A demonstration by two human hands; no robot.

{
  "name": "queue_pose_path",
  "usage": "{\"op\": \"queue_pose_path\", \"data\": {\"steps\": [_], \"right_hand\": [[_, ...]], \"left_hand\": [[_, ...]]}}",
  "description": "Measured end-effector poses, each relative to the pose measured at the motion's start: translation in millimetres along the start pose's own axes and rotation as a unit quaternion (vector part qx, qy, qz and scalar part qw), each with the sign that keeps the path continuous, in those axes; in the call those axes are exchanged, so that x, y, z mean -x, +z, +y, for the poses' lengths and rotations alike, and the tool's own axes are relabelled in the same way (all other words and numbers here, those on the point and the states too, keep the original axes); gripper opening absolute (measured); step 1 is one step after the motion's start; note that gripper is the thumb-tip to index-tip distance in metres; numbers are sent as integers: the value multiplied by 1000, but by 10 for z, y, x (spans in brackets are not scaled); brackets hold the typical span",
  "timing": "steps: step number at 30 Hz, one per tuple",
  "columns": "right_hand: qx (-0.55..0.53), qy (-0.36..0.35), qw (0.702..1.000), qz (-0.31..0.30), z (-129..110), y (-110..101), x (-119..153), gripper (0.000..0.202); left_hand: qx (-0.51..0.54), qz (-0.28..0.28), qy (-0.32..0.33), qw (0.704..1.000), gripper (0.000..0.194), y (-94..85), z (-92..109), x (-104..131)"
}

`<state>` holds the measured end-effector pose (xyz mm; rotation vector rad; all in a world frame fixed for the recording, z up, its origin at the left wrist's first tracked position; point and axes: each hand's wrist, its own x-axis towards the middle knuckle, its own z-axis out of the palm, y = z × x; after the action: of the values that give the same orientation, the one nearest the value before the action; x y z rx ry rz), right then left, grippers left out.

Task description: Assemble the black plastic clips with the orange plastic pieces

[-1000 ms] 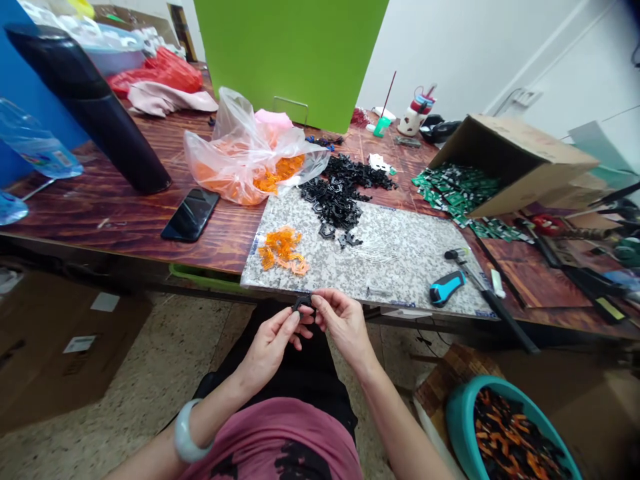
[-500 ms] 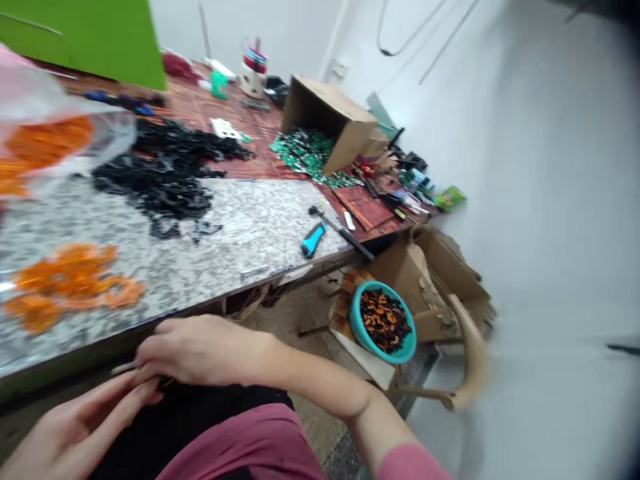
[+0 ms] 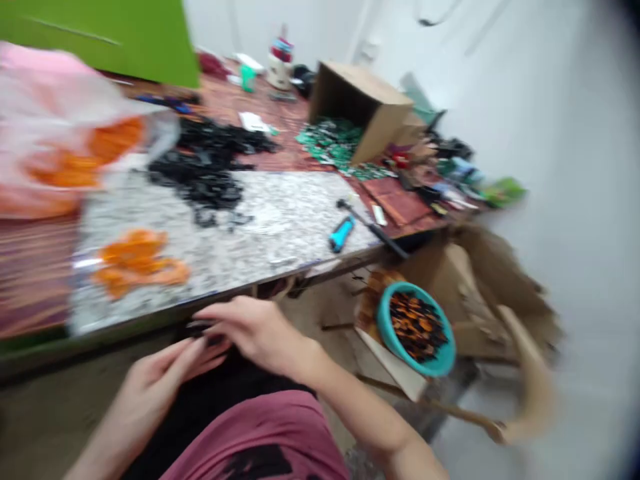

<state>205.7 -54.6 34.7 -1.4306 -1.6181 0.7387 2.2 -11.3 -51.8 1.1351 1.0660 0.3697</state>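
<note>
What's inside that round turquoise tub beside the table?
The tub holds a heap of black and orange pieces. Only the top layer shows, slightly blurred; anything deeper, and the tub's bottom, is covered by the heap.

Here's a small assembly w/shop! Blk parts (image 3: 207,167) & orange pcs (image 3: 133,257) heaped on the bench (image 3: 33,267), blue-handled tool (image 3: 342,233) nearby.

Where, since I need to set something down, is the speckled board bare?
On the board, the back stretch between the black pieces and blue handle looks bare, though blurred. Crowded: its back left, with black pieces beside the plastic bag, and front left, under orange pieces.
</note>
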Motion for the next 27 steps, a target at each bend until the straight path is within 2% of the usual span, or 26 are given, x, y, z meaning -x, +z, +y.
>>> {"op": "queue_pose_path", "data": {"steps": [1,3,5,12,20,27], "right_hand": [[-78,48,995,48,-4,37,65,16],[-192,129,969,89,12,119,169,9],[-227,175,953,97,33,212,241,8],[-227,192,947,125,14,442,324,15],[-185,180,955,147,23,451,283,14],[-174,185,955,153,-1,479,283,15]], "left_hand": [[48,-19,2,999,42,140,219,39],[134,-22,40,990,40,357,541,45],[173,2,63,983,40,466,679,27],[203,0,96,974,41,517,559,106],[201,-5,104,974,38,521,505,70],[171,30,105,979,39,544,523,87]]}}
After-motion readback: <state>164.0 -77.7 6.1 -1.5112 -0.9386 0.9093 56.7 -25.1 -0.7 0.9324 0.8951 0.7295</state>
